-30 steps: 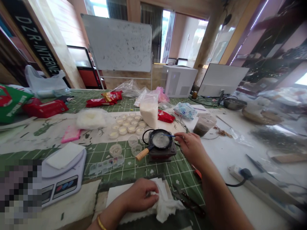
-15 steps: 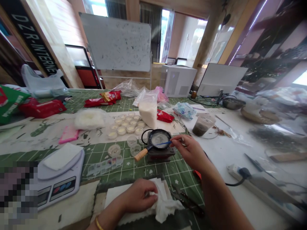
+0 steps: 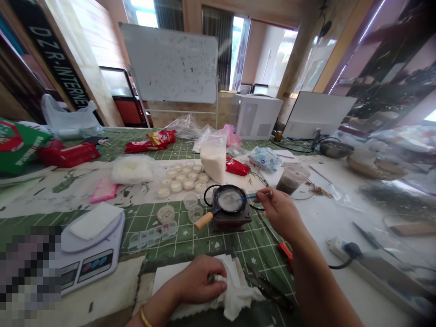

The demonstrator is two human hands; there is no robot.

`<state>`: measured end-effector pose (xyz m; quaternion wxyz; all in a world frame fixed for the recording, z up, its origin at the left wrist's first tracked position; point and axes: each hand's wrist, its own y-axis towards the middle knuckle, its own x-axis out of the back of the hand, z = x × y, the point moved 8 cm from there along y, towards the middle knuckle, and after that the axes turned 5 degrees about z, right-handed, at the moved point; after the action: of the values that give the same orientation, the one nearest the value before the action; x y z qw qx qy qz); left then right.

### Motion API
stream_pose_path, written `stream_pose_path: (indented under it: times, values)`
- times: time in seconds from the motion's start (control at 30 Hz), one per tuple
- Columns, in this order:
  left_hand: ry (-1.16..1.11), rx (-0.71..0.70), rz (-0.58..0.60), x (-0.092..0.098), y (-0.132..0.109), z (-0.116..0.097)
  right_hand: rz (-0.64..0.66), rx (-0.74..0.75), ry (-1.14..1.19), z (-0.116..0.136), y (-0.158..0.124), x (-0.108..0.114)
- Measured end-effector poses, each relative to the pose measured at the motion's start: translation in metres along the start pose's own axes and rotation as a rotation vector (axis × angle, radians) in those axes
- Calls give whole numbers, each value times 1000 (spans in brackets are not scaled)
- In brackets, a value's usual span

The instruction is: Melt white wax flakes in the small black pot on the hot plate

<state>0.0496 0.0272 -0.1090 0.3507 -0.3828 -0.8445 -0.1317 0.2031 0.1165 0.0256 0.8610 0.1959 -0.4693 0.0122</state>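
Between the fingers of my right hand [image 3: 281, 209] is a thin blue stick [image 3: 250, 197], its far end inside a small black pan [image 3: 241, 210]. Whitish contents [image 3: 229, 200] cover the pan's bottom. The pan has a wooden handle [image 3: 203, 220] and sits on a small dark hot plate [image 3: 231, 223]. My left hand [image 3: 204, 279] is closed on a crumpled white tissue [image 3: 240, 297]; a small greyish thing also shows between thumb and fingers, too hidden to name. Below that hand lie white paper sheets [image 3: 166, 277].
Small clear cups with pale contents [image 3: 188, 184] stand beyond the pan, beside a bag of white granules [image 3: 213, 161]. A kitchen scale [image 3: 112, 254] is at left, a pill-type organizer [image 3: 153, 236] nearer the middle. Scissors [image 3: 272, 290] and a power strip [image 3: 371, 268] lie to the right.
My right hand has shifted right and slightly back, drawing the blue stick's tip toward the pan's right side. My left hand keeps its grip on the tissue. The whole view has shifted slightly.
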Motion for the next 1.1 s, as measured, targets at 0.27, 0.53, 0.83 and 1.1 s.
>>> stream_pose_path:
  times: [0.27, 0.53, 0.83, 1.1]
  values:
    - [10, 6, -3, -3, 1, 2, 59, 37, -24, 6, -1, -8]
    - [-28, -32, -22, 0, -1, 2, 135, 89, 40, 12, -4, -11]
    - [3, -2, -29, -3, 2, 6, 141, 120, 45, 17, -7, -10]
    - [16, -22, -32, -3, 0, 4, 155, 84, 64, 12, -7, -10]
